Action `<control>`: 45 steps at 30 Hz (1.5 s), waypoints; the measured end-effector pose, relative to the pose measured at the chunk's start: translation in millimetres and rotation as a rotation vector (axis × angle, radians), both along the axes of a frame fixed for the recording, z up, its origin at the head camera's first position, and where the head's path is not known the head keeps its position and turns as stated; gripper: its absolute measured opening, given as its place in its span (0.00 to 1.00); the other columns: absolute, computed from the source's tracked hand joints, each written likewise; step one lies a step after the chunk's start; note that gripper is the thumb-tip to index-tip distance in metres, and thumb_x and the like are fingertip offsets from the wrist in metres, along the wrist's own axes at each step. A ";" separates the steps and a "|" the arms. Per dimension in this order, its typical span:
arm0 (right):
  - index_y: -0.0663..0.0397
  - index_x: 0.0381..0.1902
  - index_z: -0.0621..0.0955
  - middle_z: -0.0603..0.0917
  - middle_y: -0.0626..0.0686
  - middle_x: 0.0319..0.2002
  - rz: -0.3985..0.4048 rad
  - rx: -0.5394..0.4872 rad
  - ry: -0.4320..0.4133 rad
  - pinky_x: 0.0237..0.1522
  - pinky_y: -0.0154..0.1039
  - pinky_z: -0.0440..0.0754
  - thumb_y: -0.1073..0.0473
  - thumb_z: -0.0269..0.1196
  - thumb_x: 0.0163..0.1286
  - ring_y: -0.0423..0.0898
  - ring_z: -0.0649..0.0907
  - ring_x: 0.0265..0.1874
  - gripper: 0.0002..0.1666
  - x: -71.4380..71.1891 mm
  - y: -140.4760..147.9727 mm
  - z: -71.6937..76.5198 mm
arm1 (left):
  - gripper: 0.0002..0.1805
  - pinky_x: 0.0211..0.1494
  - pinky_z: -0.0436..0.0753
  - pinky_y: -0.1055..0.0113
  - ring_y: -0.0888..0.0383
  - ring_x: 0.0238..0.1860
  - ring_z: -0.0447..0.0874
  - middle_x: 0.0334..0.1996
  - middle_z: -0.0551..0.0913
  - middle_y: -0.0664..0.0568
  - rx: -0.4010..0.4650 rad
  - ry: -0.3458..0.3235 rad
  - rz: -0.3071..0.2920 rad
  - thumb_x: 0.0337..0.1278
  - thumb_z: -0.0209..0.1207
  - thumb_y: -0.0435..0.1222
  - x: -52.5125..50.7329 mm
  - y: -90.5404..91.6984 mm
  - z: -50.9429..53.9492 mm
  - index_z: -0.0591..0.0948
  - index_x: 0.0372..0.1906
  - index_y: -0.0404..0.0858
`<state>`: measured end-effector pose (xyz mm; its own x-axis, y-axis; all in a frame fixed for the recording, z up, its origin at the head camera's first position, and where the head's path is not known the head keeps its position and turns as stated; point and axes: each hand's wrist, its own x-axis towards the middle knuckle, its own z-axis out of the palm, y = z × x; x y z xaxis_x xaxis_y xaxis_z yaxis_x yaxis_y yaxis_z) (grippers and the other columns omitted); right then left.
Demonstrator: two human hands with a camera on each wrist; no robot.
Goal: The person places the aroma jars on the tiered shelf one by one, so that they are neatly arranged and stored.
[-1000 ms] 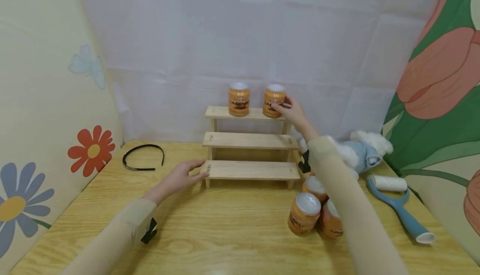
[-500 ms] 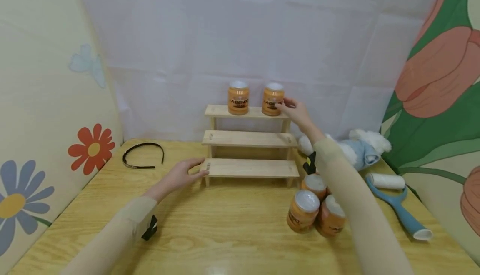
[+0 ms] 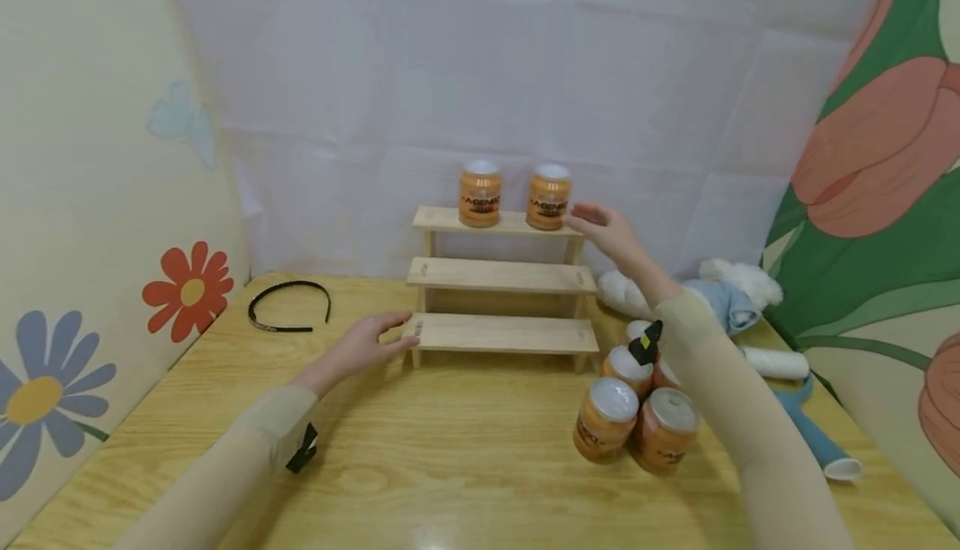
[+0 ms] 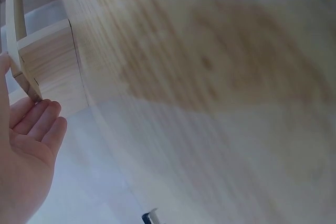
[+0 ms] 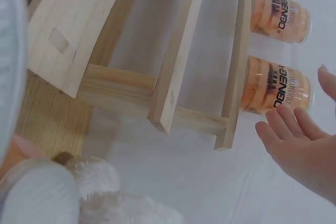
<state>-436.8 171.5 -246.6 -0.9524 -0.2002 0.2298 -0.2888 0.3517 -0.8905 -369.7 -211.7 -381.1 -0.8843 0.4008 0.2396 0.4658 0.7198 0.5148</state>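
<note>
The wooden surface carries everything, with a white cloth hanging behind the shelf. The shelf is a single wooden stand with three steps. One lint roller, blue-handled and partly covered by the right sleeve, lies well to the right of the shelf; one fluffy toy, white and blue, sits nearer on that side.

Of the two hands, the left hand is spread, thumb and fingers apart, touching the left end of the shelf's lowest step. The right hand is wide too, holding nothing, its fingertips just beside the right can on the shelf's top step; whether they touch it I cannot tell.

One black headband lies left of the shelf. Two orange cans stand upright on the top step: the left can and the right can, slightly apart. At least four more cans cluster in front of the shelf's right end, partly hidden.
</note>
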 end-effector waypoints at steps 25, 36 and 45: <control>0.58 0.67 0.66 0.70 0.60 0.64 0.115 0.224 -0.005 0.65 0.54 0.68 0.46 0.58 0.68 0.56 0.70 0.64 0.35 93.1 43.9 -11.1 | 0.37 0.64 0.70 0.44 0.38 0.63 0.68 0.64 0.68 0.36 0.007 -0.038 -0.006 0.62 0.55 0.52 7.6 2.9 -8.4 0.64 0.67 0.30; 0.56 0.65 0.68 0.73 0.59 0.62 0.168 0.266 -0.048 0.59 0.52 0.75 0.46 0.59 0.68 0.55 0.73 0.61 0.33 131.0 58.6 -26.4 | 0.37 0.65 0.69 0.45 0.38 0.64 0.67 0.65 0.68 0.36 0.002 -0.037 -0.001 0.63 0.54 0.51 1.6 4.1 -1.9 0.64 0.67 0.30; 0.56 0.62 0.72 0.76 0.60 0.58 0.217 0.325 -0.024 0.52 0.45 0.81 0.50 0.59 0.68 0.57 0.76 0.57 0.28 150.9 62.5 -43.3 | 0.36 0.64 0.69 0.44 0.38 0.64 0.67 0.65 0.68 0.36 -0.001 -0.041 0.012 0.63 0.54 0.51 1.3 0.9 2.5 0.64 0.68 0.31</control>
<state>-285.9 234.0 -289.9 -0.8842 -0.4565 0.0992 -0.3679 0.5496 -0.7500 -368.4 -210.8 -378.6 -0.8981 0.3905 0.2023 0.4355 0.7259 0.5323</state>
